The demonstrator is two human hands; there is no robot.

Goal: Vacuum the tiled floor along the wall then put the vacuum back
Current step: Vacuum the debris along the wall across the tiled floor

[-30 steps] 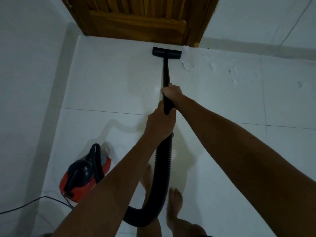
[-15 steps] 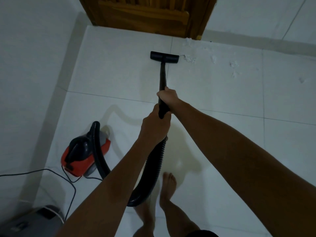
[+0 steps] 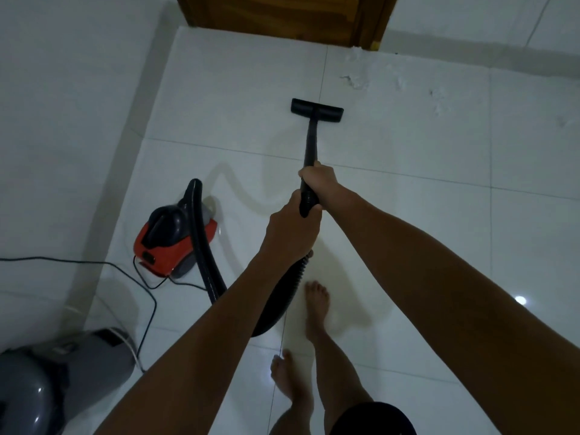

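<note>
White debris (image 3: 356,81) lies scattered on the tiled floor (image 3: 408,215) near the wooden door (image 3: 282,17), beyond the nozzle (image 3: 317,110). A red vacuum body (image 3: 171,238) sits left by the wall, its cord (image 3: 138,277) trailing toward a grey appliance (image 3: 62,378). Both arms reach forward: right hand (image 3: 318,180) grips the wand (image 3: 310,142), left hand (image 3: 292,227) just behind on the hose (image 3: 282,296), fingers wrapped round. Since half a second ago, the nozzle has drawn back from the door.
</note>
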